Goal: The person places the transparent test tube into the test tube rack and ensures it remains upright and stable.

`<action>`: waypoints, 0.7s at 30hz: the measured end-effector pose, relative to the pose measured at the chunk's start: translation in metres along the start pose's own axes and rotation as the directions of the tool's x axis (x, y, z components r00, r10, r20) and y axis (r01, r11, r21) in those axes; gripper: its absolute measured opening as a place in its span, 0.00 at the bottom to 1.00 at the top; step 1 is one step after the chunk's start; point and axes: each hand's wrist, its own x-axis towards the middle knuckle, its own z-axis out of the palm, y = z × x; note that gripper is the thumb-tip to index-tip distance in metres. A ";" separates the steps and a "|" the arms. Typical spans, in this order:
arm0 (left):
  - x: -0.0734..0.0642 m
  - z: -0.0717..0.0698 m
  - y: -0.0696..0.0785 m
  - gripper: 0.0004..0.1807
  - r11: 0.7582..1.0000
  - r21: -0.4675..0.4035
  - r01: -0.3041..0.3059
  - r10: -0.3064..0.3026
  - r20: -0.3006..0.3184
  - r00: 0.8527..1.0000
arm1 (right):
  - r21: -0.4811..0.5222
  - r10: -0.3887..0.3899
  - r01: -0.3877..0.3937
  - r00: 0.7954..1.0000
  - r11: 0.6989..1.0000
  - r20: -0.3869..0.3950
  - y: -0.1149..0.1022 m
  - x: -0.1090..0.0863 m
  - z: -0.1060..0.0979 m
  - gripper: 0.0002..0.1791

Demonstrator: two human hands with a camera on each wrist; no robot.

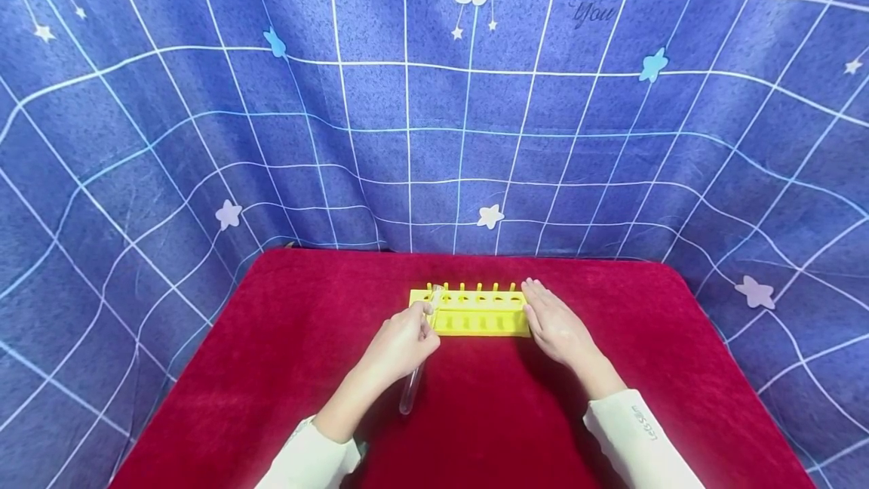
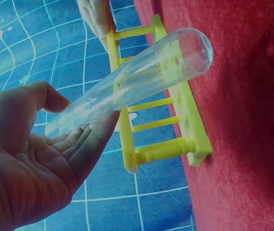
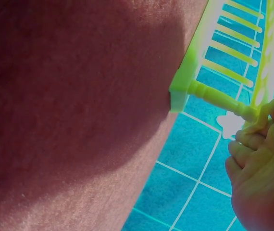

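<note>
A clear test tube (image 2: 142,79) is pinched between the thumb and fingers of my left hand (image 1: 402,342). It is tilted, its rounded closed end (image 1: 407,401) pointing down toward me and its other end overlapping the left part of a yellow test tube rack (image 1: 478,323) in the head view. The rack stands on the red cloth with a row of holes in its top plate and a row of pegs along its back. My right hand (image 1: 560,327) rests against the rack's right end with fingers extended; in the right wrist view its fingers (image 3: 245,156) touch the top plate's corner.
Red cloth (image 1: 489,413) covers the table under the rack. Behind and at both sides hangs a blue curtain (image 1: 434,149) with white grid lines and stars. Light sleeves (image 1: 631,436) cover both forearms.
</note>
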 end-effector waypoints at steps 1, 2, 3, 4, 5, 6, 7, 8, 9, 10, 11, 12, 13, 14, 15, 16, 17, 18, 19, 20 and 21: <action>0.000 0.000 0.000 0.22 1.000 0.000 -0.001 0.001 0.000 1.000 | 0.001 0.000 0.000 1.000 1.000 -0.001 0.000 0.000 0.000 0.27; 0.001 0.000 0.001 0.22 1.000 0.003 -0.003 0.003 -0.003 1.000 | 0.001 -0.001 0.001 1.000 1.000 -0.002 0.000 0.000 0.000 0.27; 0.001 0.000 0.001 0.22 1.000 0.005 -0.006 0.006 -0.006 1.000 | 0.001 -0.003 0.003 1.000 1.000 -0.002 0.000 0.000 0.001 0.27; 0.002 0.000 0.001 0.22 1.000 0.008 -0.008 0.009 -0.010 1.000 | 0.000 -0.004 0.004 1.000 1.000 -0.003 0.000 0.000 0.001 0.27; 0.002 0.000 0.001 0.22 1.000 0.009 -0.012 0.012 -0.013 1.000 | -0.002 -0.006 0.006 1.000 1.000 -0.004 0.001 0.000 0.001 0.27; 0.002 0.000 0.001 0.22 1.000 0.010 -0.014 0.014 -0.016 1.000 | -0.003 -0.006 0.006 1.000 1.000 -0.004 0.000 0.000 0.001 0.27; 0.003 0.001 0.001 0.22 1.000 0.012 -0.016 0.016 -0.019 1.000 | -0.003 -0.006 0.006 1.000 1.000 -0.004 0.000 0.000 0.000 0.27; 0.003 0.001 0.002 0.23 1.000 0.011 -0.016 0.016 -0.020 1.000 | -0.003 -0.006 0.006 1.000 1.000 -0.003 0.000 0.000 0.000 0.27; 0.003 0.001 0.002 0.23 1.000 0.009 -0.014 0.014 -0.021 1.000 | -0.002 -0.005 0.005 1.000 1.000 -0.002 0.000 0.000 0.000 0.27; 0.004 0.000 0.002 0.23 1.000 0.009 -0.014 0.014 -0.022 1.000 | -0.002 -0.003 0.003 1.000 1.000 0.001 -0.001 0.000 -0.001 0.27; 0.004 0.000 0.003 0.24 1.000 0.007 -0.014 0.014 -0.023 1.000 | -0.001 -0.001 0.001 1.000 1.000 0.004 -0.001 0.000 -0.001 0.27; 0.004 0.000 0.004 0.24 1.000 0.006 -0.014 0.014 -0.026 1.000 | 0.000 0.001 -0.001 1.000 1.000 0.006 -0.001 0.000 -0.001 0.27; 0.004 0.000 0.004 0.24 1.000 0.005 -0.013 0.013 -0.028 1.000 | 0.001 0.003 -0.003 1.000 1.000 0.008 -0.001 0.000 -0.002 0.27; 0.005 0.000 0.005 0.25 1.000 0.001 -0.014 0.014 -0.029 0.999 | 0.000 0.003 -0.003 1.000 1.000 0.010 -0.001 0.000 -0.002 0.27; 0.005 -0.001 0.005 0.25 1.000 -0.003 -0.017 0.017 -0.031 0.999 | -0.001 0.004 -0.004 1.000 1.000 0.010 -0.002 0.000 -0.002 0.27; 0.006 -0.001 0.006 0.25 1.000 -0.006 -0.021 0.021 -0.033 0.999 | -0.002 0.004 -0.004 1.000 1.000 0.010 -0.002 0.000 -0.002 0.27; 0.006 -0.001 0.007 0.25 1.000 -0.011 -0.022 0.022 -0.034 0.999 | -0.003 0.004 -0.004 1.000 1.000 0.009 -0.001 0.000 -0.002 0.27; 0.007 -0.001 0.007 0.25 1.000 -0.014 -0.024 0.024 -0.035 0.999 | -0.004 0.004 -0.004 1.000 1.000 0.009 -0.001 0.000 -0.002 0.27; 0.008 -0.001 0.007 0.25 0.999 -0.017 -0.027 0.027 -0.035 0.999 | -0.004 0.004 -0.004 1.000 1.000 0.008 -0.001 0.000 -0.002 0.27; 0.008 -0.001 0.008 0.25 0.999 -0.019 -0.030 0.029 -0.037 0.999 | -0.005 0.003 -0.003 1.000 1.000 0.008 -0.001 0.000 -0.002 0.27; 0.009 -0.001 0.008 0.24 0.999 -0.020 -0.033 0.032 -0.039 0.999 | -0.004 0.003 -0.003 1.000 1.000 0.007 -0.001 0.000 -0.001 0.27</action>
